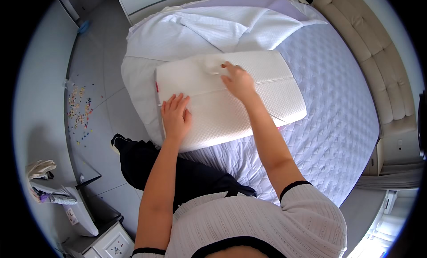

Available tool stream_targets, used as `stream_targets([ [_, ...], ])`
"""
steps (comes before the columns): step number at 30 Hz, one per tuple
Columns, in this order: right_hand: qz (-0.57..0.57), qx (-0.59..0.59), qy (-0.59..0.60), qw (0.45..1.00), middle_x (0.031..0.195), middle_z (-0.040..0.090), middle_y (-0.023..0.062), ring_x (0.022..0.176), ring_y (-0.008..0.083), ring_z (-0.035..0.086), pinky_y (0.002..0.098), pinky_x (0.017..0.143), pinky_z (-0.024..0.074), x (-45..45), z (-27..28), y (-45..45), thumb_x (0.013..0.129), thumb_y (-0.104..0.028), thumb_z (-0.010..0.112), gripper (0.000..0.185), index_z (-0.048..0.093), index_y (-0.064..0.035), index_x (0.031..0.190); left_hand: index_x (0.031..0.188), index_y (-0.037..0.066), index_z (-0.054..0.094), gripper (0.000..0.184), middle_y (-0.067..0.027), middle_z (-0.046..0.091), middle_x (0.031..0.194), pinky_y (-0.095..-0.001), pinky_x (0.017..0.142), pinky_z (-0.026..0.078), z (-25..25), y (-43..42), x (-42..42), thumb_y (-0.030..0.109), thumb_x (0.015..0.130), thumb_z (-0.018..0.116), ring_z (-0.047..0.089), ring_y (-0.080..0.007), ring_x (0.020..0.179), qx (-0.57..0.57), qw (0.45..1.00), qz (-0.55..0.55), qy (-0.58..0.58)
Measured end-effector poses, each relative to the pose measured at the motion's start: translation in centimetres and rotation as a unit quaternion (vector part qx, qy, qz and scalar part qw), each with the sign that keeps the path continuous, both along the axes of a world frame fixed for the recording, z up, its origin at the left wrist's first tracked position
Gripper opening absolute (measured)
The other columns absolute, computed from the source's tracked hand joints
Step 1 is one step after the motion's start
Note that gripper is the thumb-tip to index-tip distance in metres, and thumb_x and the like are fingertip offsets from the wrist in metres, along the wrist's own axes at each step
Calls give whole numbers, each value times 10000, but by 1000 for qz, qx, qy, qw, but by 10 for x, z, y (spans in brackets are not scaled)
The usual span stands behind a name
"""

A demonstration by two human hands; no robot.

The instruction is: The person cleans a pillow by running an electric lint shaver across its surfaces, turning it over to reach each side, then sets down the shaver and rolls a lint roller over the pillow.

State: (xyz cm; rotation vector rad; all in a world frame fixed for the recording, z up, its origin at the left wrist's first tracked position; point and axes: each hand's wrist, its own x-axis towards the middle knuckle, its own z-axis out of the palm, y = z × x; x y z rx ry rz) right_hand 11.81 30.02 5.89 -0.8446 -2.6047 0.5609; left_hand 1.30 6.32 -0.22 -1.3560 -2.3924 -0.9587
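At the left end of the white pillow (218,106), your left hand (177,119) lies palm down, fingers slightly spread, touching its top close to the side edge. Ahead of you, the pillow lies beneath both hands on the bed's quilted lilac sheet (329,84), its long axis running left to right, the right end angled slightly away. A pale blur (212,66) shows over its far half, just left of your right hand (239,81), the nearer one. That hand's fingers are bent; you can't tell whether they pinch anything.
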Motion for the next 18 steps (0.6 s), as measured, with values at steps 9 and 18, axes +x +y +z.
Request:
stream_targets([
  [9,-192,15,-23,981,1162,674,202,1087,385,644,463,922,525,102,7,100,880,-278,653,458,597,-173,1323,1202,135,665,405,-75,616,1332,-534,1155,275,-2,0,2,45,810,608,499,-311,1314,20,1000,2,-2],
  [18,-183,15,-27,983,1138,675,212,1089,383,638,468,920,521,66,1,90,883,-288,655,465,589,-141,1319,1206,146,670,421,-74,617,1334,-536,1153,282,0,1,1,55,799,616,503,-312,1310,5,1000,7,-4],
])
